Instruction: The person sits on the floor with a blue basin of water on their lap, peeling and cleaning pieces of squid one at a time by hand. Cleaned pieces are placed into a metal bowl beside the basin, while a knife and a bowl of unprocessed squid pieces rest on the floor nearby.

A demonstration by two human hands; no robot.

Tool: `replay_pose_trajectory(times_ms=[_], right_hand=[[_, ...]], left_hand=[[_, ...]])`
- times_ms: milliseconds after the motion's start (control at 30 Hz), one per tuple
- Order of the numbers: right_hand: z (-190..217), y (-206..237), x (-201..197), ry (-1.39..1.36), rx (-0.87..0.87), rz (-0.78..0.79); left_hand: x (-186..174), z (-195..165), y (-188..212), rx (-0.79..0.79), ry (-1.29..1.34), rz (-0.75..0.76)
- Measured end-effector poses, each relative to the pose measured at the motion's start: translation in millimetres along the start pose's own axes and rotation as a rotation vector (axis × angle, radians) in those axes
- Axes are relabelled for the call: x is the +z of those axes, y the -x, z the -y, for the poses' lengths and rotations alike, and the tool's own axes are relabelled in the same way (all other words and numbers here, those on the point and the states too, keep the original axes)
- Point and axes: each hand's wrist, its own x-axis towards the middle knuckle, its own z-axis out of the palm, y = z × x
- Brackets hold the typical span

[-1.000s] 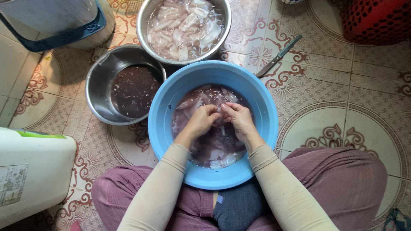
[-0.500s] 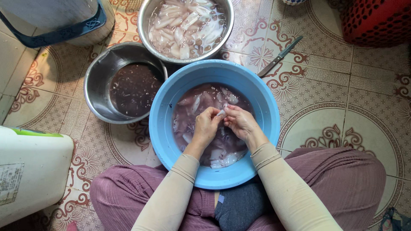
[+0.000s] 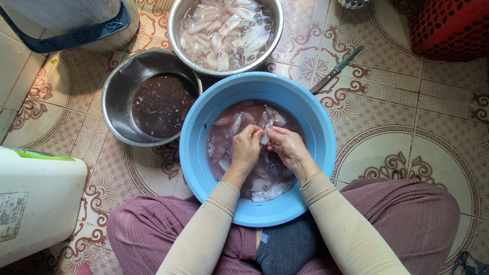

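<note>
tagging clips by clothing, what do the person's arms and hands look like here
Both hands, left and right, are bare: no gloves, and no rings or watch that I can make out. Each forearm is covered by a snug beige sleeve reaching to the wrist, with a ribbed cuff at its end. No markings show on the sleeves.

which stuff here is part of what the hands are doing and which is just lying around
In use:
left hand
right hand
pale squid piece
round blue plastic basin

Lying about:
black-handled knife
red perforated basket
white plastic jug
</note>
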Motion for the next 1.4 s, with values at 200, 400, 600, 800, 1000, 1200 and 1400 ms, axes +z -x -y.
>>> replay_pose_trajectory(times_ms=[200, 400, 600, 800, 1000, 1200, 1400], right_hand=[[6.0, 9.3, 8.8, -0.012, 0.014, 0.151], [8.8, 14.6, 15.6, 0.064, -0.012, 0.194], [12.9, 16.5, 14.3, 0.007, 0.094, 0.275], [20.6, 24.1, 22.3, -0.038, 0.113, 0.199], [9.3, 11.4, 15.5, 0.042, 0.012, 0.158], [-1.9, -0.6, 2.0, -0.006, -0.053, 0.181], [0.6, 1.1, 5.0, -0.024, -0.055, 0.032]], left_hand=[[-3.2, -0.3, 1.6, 0.077, -0.066, 0.062], [0.4, 17.9, -3.5, 0.221, -0.306, 0.059], [-17.9, 53.0, -45.2, 0.36, -0.527, -0.097], [-37.7, 52.2, -48.1, 0.245, -0.629, -0.083], [-14.6, 23.5, -31.8, -0.209, -0.044, -0.006], [16.0, 32.6, -20.0, -0.046, -0.062, -0.05], [2.0, 34.1, -16.1, 0.136, -0.24, -0.072]])
